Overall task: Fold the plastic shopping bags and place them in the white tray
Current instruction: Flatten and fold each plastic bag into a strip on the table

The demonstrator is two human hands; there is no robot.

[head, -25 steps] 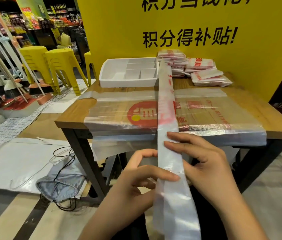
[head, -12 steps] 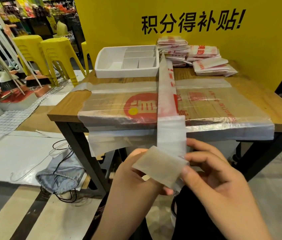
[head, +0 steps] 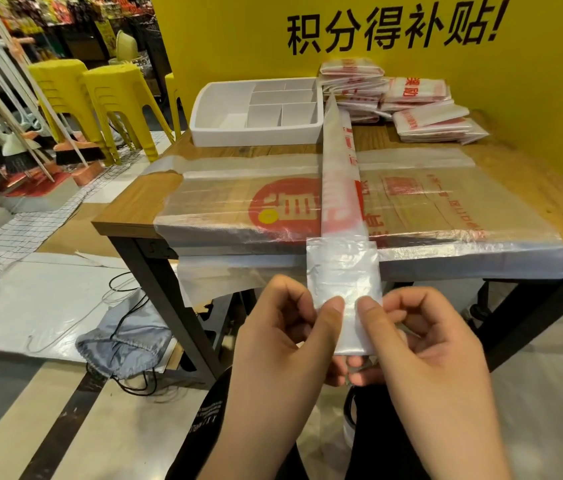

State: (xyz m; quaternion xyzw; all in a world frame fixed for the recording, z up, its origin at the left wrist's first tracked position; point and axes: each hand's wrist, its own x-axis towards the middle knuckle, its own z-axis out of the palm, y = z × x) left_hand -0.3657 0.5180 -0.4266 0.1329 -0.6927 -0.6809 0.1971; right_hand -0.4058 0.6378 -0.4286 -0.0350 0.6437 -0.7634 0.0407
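left hand point(head: 283, 341) and right hand point(head: 422, 351) together pinch the first fold of a long translucent plastic bag strip point(head: 339, 188) in front of the white divided plastic tray point(head: 256, 136), so further folding and placing likely remain.

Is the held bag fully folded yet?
Partly: left hand and right hand pinch the bag's folded near end; the rest stretches as a strip toward the white tray.

The lower end of the strip-folded bag point(head: 340, 188) no longer hangs down past the hands. It is now folded up into a flat packet point(head: 342, 271). Half a second ago the packet is tilted; now it lies straight, in line with the strip, its top edge near the table point(head: 134, 233) edge. The left hand point(head: 280, 341) and right hand point(head: 422, 344) now pinch it, thumbs side by side on its front.
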